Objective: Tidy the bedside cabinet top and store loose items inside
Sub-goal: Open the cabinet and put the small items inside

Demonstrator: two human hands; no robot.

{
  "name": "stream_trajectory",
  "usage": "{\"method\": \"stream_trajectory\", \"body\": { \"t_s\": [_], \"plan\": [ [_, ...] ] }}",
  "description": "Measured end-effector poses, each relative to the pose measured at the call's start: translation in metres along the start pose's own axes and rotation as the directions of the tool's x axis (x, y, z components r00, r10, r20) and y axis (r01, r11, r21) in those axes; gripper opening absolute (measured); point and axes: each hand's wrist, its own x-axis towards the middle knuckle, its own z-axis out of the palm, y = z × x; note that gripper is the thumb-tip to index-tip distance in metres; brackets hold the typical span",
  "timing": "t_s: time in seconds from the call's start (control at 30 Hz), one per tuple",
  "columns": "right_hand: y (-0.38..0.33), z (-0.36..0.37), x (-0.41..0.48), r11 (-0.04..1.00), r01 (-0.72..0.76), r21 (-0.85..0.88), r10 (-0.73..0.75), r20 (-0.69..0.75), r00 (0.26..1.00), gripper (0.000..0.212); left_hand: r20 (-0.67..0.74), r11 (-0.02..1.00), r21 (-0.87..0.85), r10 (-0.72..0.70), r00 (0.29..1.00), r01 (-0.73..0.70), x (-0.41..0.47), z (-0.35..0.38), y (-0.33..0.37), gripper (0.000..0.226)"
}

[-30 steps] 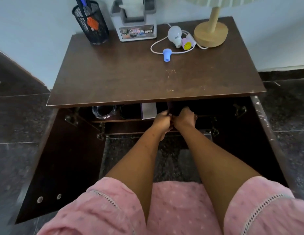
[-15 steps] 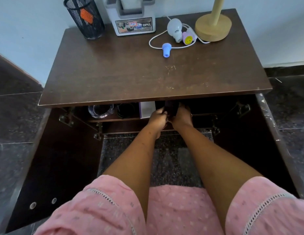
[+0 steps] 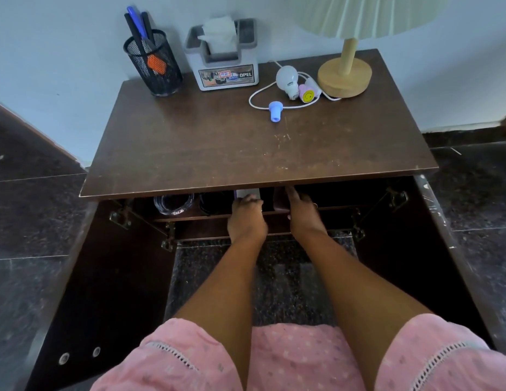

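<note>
Both cabinet doors [image 3: 105,277] hang wide open, and both hands are reaching onto the upper shelf [image 3: 212,217] just under the front edge of the cabinet top [image 3: 246,153]. The left hand [image 3: 246,218] is curled, its fingertips touching a pale box [image 3: 247,193] that stands on the shelf. The right hand [image 3: 304,213] lies beside it with the fingers stretched forward against a dark flat object [image 3: 280,201]; the overhang hides the fingertips, so I cannot tell whether it grips that object or only touches it. Further left on the same shelf sit a clear glass dish [image 3: 172,204] and, next to it, something dark and round [image 3: 212,204], possibly another dish. On the cabinet top, along the wall, stand a black mesh pen holder [image 3: 154,66] with pens, a grey tissue box [image 3: 226,63] and a lamp [image 3: 345,76] with a wooden base. In front of the lamp lie the loose items: a white bulb [image 3: 287,79], a pink piece with a yellow smiley [image 3: 307,93], a white cord [image 3: 257,100] looping round, and a small blue plug [image 3: 274,111] nearest the front.
</note>
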Motion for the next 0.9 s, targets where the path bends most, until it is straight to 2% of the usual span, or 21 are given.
{"method": "stream_trajectory", "body": {
  "t_s": [0.07, 0.2, 0.33, 0.47, 0.67, 0.9],
  "plan": [
    [-0.003, -0.002, -0.005, 0.994, 0.079, -0.071, -0.079, 0.011, 0.997, 0.077, 0.003, 0.987, 0.158, 0.022, 1.000, -0.022, -0.003, 0.000, -0.013, 0.051],
    [-0.007, 0.002, -0.006, 0.974, 0.148, -0.170, -0.134, 0.091, 0.987, 0.070, 0.037, 0.967, 0.250, 0.040, 0.999, -0.048, 0.006, 0.000, -0.036, 0.059],
    [-0.007, 0.007, 0.001, 0.969, 0.143, -0.202, -0.126, 0.094, 0.988, 0.065, 0.079, 0.963, 0.250, 0.082, 0.993, -0.099, 0.013, 0.007, -0.036, 0.050],
    [-0.007, 0.011, 0.011, 0.974, 0.127, -0.188, -0.114, 0.076, 0.991, 0.066, 0.077, 0.970, 0.231, 0.062, 0.995, -0.079, 0.018, 0.016, -0.027, 0.038],
    [-0.002, 0.016, 0.015, 0.976, 0.140, -0.164, -0.140, 0.012, 0.990, 0.059, -0.008, 0.971, 0.229, 0.070, 0.998, -0.066, 0.030, 0.018, -0.036, 0.035],
    [0.000, 0.017, 0.007, 0.982, 0.140, -0.127, -0.145, -0.027, 0.989, 0.053, 0.035, 0.959, 0.277, 0.059, 0.998, -0.066, 0.023, 0.013, -0.033, 0.040]
  ]
}}
